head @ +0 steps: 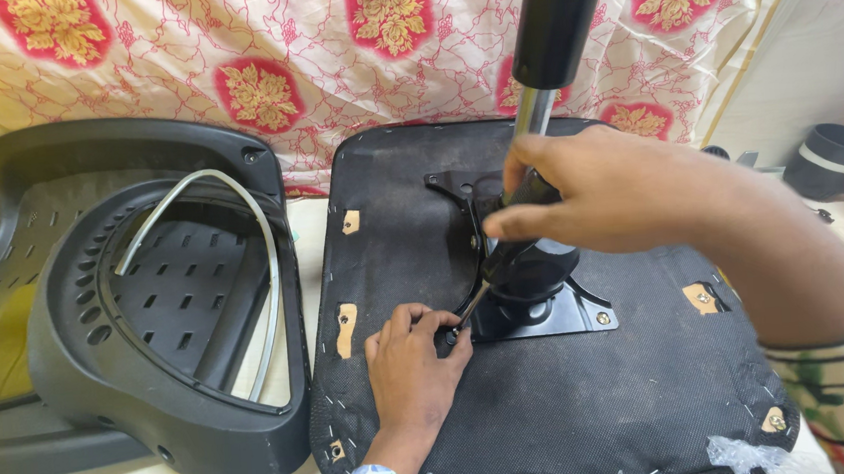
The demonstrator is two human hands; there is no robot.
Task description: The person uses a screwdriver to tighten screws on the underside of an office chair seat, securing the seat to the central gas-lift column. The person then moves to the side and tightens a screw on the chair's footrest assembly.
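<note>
An upturned chair seat (pixel 555 397) covered in black fabric lies in front of me, with a black metal mounting plate (pixel 574 313) bolted at its middle. A gas-lift cylinder (pixel 554 26) rises from the plate toward the camera. My right hand (pixel 589 189) grips the black handle of a screwdriver (pixel 505 250), whose shaft slants down to the plate's front left corner. My left hand (pixel 410 363) rests on the fabric there, fingertips pinched around the screwdriver's tip and a small screw.
A black perforated plastic chair back shell (pixel 162 308) with a white curved rod lies to the left. A red and cream patterned cloth (pixel 257 59) hangs behind. A dark cylindrical cup-like part (pixel 837 159) stands at the far right.
</note>
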